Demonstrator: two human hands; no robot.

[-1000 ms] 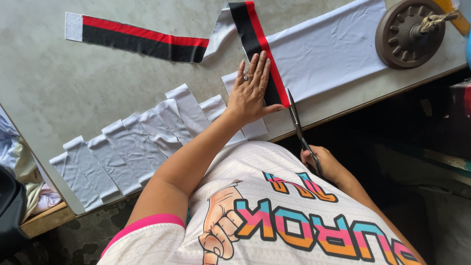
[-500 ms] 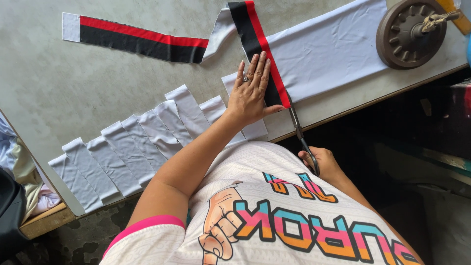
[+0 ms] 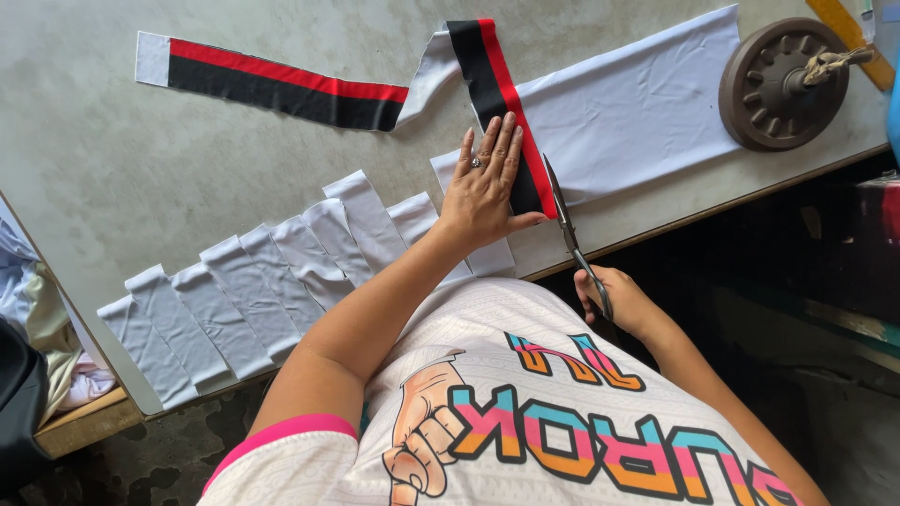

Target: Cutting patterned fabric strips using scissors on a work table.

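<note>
Two hands at work over one long fabric strip [image 3: 497, 103], black with a red stripe along one side, crossing a white cloth panel [image 3: 637, 112] on the grey table [image 3: 141, 169]. Nearest, right hand [image 3: 614, 300] clenched around the handles of scissors [image 3: 567, 225], below the table's edge, blades (slightly parted) reaching up to the strip's near end beside the red stripe. Just beyond, left hand [image 3: 483, 183] released and flat, fingers spread, a ring on one, pressing down the black part of the strip. To the left, a row of cut white strips [image 3: 262, 281] overlapping along the near edge. Farther off, the strip's other length [image 3: 272, 84] lying across the table after a white twist. At the far right corner, a round rusty iron weight [image 3: 778, 84] resting on the panel's end.
</note>
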